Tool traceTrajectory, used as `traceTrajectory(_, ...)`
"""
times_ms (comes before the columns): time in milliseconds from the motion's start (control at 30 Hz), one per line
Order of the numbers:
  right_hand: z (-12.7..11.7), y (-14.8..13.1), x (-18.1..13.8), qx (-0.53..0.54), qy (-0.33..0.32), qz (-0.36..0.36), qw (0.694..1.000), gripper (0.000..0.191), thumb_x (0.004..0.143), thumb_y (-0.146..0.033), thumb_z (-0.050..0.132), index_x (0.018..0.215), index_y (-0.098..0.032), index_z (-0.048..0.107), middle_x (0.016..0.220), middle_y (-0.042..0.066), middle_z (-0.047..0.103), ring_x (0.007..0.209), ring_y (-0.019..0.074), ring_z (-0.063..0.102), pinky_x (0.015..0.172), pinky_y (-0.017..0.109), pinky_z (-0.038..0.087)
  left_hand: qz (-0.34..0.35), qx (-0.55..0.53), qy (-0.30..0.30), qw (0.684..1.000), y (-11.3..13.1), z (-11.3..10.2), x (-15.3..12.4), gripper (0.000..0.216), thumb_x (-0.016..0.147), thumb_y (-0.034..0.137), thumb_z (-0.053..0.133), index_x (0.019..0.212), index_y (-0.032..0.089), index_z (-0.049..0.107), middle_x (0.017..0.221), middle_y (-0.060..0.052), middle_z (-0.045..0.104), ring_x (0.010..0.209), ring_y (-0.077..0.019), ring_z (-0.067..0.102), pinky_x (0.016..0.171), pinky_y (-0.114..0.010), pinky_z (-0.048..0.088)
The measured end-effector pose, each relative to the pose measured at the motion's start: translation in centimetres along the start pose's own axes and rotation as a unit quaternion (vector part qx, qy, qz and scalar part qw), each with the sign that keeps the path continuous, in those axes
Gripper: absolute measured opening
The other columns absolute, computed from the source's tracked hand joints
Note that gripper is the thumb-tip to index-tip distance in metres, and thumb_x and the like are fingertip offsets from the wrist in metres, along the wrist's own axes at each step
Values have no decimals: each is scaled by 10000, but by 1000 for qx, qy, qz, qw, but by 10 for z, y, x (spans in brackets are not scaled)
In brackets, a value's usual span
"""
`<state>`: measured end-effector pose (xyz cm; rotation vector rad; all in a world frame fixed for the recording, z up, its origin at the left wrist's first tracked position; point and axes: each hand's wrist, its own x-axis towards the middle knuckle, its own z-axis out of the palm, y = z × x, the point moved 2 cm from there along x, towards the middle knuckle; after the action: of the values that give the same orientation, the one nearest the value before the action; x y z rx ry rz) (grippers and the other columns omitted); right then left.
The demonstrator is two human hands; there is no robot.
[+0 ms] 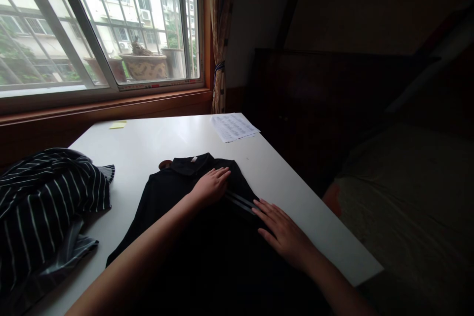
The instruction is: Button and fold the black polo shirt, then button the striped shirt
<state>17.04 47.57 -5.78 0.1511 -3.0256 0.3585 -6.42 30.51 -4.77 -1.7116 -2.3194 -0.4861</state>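
Observation:
A black collared shirt lies spread on the white table, its collar toward the window and a small white label at the neck. My left hand rests on the shirt just below the collar, fingers stretched out flat. Lower and to the right, my right hand lies with its fingers spread over the edge of the sleeve, beside two grey stripes. Neither hand grips the cloth. The shirt's lower part is lost in shadow and partly covered by my forearms.
A striped black garment is heaped at the table's left. Printed sheets lie at the far right corner, a yellow sticky note at the far left. A brown round object pokes out by the collar. Beyond stand a window and a curtain.

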Motion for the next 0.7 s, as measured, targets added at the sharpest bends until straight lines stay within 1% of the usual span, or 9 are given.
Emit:
traceTrajectory(33, 0, 0, 0, 1, 0, 0, 1000, 537, 1018, -414, 423, 1535, -315, 314, 1611, 26, 294, 1485, 232, 273, 1199, 512, 299, 1, -1, 7, 1000, -1, -9, -14, 429, 953, 209, 450, 1376, 187, 519, 1401, -122, 576, 1280, -240, 547, 1093, -426, 437)
traceTrajectory(100, 0, 0, -1, 4, 5, -1, 1000, 539, 1015, -412, 431, 1533, -313, 319, 1609, 29, 300, 1483, 234, 278, 1201, 508, 299, -7, 0, 16, 1000, -10, -27, -43, 356, 926, 168, 462, 1248, 205, 611, 1218, -104, 669, 1119, -224, 623, 969, -371, 526)
traceTrajectory(167, 0, 0, -1, 7, 9, -1, 1000, 538, 1012, -412, 437, 1529, -313, 328, 1607, 28, 307, 1482, 234, 281, 1201, 506, 301, -57, 26, 25, 998, -29, -43, -72, 274, 904, 161, 463, 1076, 226, 667, 1064, -83, 691, 1020, -231, 634, 884, -368, 553)
traceTrajectory(233, 1, 0, -1, 8, 9, 1, 1000, 536, 1011, -415, 437, 1527, -315, 331, 1607, 24, 305, 1483, 235, 279, 1201, 510, 300, -120, 50, 0, 991, -56, -52, -95, 271, 915, 198, 437, 1049, 238, 669, 1079, -72, 685, 1040, -240, 628, 904, -382, 546)
traceTrajectory(300, 1, 1, -1, 7, 7, 3, 1000, 536, 1012, -417, 434, 1527, -316, 329, 1609, 21, 301, 1483, 234, 278, 1199, 514, 302, -149, 57, -30, 987, -83, -55, -109, 327, 920, 243, 415, 1144, 234, 653, 1214, -75, 660, 1136, -253, 609, 998, -411, 509)
traceTrajectory(367, 2, 1, -1, 7, 8, 2, 1000, 537, 1011, -415, 437, 1528, -318, 328, 1607, 24, 306, 1481, 236, 284, 1195, 514, 309, -157, 60, -48, 985, -107, -53, -115, 404, 916, 281, 410, 1257, 212, 613, 1359, -88, 598, 1263, -271, 551, 1078, -424, 457)
traceTrajectory(467, 2, 1, -1, 9, 16, -3, 1000, 540, 1007, -406, 451, 1526, -322, 332, 1598, 32, 328, 1474, 239, 301, 1191, 510, 316, -162, 61, -70, 982, -130, -44, -114, 475, 948, 358, 370, 1347, 188, 562, 1466, -88, 524, 1384, -277, 449, 1158, -436, 368)
traceTrajectory(567, 3, 1, -1, 8, 17, -3, 1000, 542, 1006, -404, 455, 1527, -322, 331, 1598, 34, 327, 1474, 240, 300, 1192, 510, 313, -169, 63, -89, 980, -140, -36, -110, 513, 972, 422, 346, 1397, 190, 515, 1508, -83, 480, 1440, -263, 373, 1203, -453, 278)
traceTrajectory(700, 2, 0, -1, 6, 10, -1, 1000, 546, 1007, -414, 450, 1530, -329, 319, 1599, 28, 324, 1474, 242, 299, 1189, 521, 316, -182, 70, -110, 975, -146, -30, -111, 540, 978, 465, 358, 1439, 205, 466, 1543, -85, 424, 1476, -249, 298, 1225, -479, 179)
